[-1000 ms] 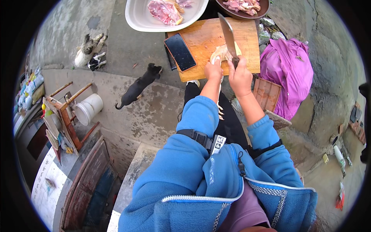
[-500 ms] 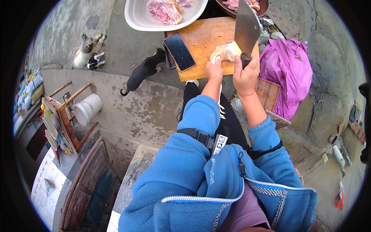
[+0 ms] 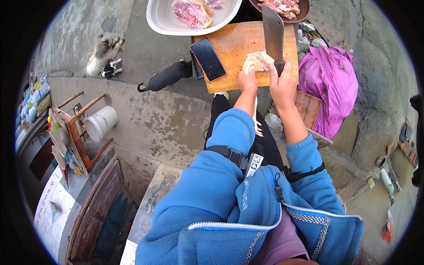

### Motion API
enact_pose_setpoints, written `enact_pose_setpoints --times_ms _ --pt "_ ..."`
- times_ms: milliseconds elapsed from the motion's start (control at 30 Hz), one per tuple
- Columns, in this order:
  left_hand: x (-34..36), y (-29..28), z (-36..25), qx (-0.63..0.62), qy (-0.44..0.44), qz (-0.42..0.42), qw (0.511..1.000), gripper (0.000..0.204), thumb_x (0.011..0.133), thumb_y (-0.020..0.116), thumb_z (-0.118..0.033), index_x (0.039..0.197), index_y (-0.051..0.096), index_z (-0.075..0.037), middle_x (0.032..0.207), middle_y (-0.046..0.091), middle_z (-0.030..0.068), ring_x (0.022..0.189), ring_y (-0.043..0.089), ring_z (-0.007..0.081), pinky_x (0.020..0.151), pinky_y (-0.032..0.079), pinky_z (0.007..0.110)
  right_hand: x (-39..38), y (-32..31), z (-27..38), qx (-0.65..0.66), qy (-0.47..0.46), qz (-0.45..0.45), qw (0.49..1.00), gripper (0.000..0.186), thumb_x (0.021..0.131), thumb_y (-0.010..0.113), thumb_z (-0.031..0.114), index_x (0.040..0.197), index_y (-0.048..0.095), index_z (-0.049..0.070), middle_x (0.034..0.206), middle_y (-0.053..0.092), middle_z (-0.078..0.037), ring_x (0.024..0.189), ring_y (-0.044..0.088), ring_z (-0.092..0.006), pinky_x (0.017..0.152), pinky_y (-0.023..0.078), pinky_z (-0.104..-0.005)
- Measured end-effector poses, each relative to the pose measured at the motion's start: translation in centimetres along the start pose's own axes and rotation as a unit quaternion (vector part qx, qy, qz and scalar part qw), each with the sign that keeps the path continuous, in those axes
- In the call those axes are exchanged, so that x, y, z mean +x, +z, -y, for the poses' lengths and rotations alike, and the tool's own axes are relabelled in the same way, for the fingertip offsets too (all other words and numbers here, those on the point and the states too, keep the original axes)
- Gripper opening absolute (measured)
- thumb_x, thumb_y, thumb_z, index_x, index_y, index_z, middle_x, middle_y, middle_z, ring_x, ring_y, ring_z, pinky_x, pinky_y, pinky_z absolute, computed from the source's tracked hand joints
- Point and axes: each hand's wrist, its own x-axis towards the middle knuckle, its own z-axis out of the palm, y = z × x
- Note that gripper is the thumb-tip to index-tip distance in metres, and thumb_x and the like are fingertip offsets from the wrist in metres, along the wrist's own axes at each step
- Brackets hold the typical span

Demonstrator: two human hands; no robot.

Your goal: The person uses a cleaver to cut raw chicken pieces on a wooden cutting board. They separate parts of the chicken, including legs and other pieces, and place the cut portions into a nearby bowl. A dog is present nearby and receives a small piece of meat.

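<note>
My left hand [image 3: 248, 81] grips a pale, skin-on chicken leg [image 3: 259, 61] lying on a wooden cutting board [image 3: 238, 35]. The yellowish foot [image 3: 257, 125] dangles below that hand, past the board's near edge. In my right hand [image 3: 283, 85] is a cleaver [image 3: 274, 37], its dark handle wrapped by the fingers. The broad blade points away from me, at the right end of the chicken leg. Whether its edge touches the meat I cannot tell. A dark-screened phone [image 3: 209, 59] rests on the board's left side.
Beyond the board stand a white basin [image 3: 174, 32] with raw meat in liquid and a brown bowl [image 3: 305, 9] of meat pieces. Purple cloth [image 3: 329, 88] lies at the right. A black dog [image 3: 170, 76] is left of the board; another animal [image 3: 100, 59] lies farther off.
The cleaver's blade has turned and shows more narrowly, shifting slightly left. My left hand still holds the chicken leg. The black dog's head has gone out of sight by the board.
</note>
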Motion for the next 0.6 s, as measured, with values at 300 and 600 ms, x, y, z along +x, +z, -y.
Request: enact_pose_setpoints --times_ms 300,600 --pt "-0.4 -0.8 -1.8 0.01 0.028 -0.005 1.0 0.036 0.086 0.061 -0.036 0.084 0.052 -0.001 0.055 0.055 0.0106 0.038 0.05 0.0193 0.033 0.038 0.034 0.5 3.4 -0.9 -0.187 0.163 0.261 0.933 0.038 0.088 0.052 0.032 0.104 0.042 -0.001 0.077 0.063 -0.026 0.075 0.062 -0.0433 0.068 0.047 -0.0525" --pt "-0.8 -0.8 -1.5 -0.018 0.018 -0.012 1.0 0.037 0.084 0.063 -0.035 0.089 0.057 0.002 0.069 0.062 0.0168 0.051 0.06 0.0274 0.047 0.046 0.04 -0.4 1.7 0.4 -0.176 0.131 0.204 0.954 0.039 0.089 0.051 0.031 0.109 0.039 -0.001 0.074 0.062 -0.026 0.069 0.061 -0.0438 0.063 0.047 -0.0534"
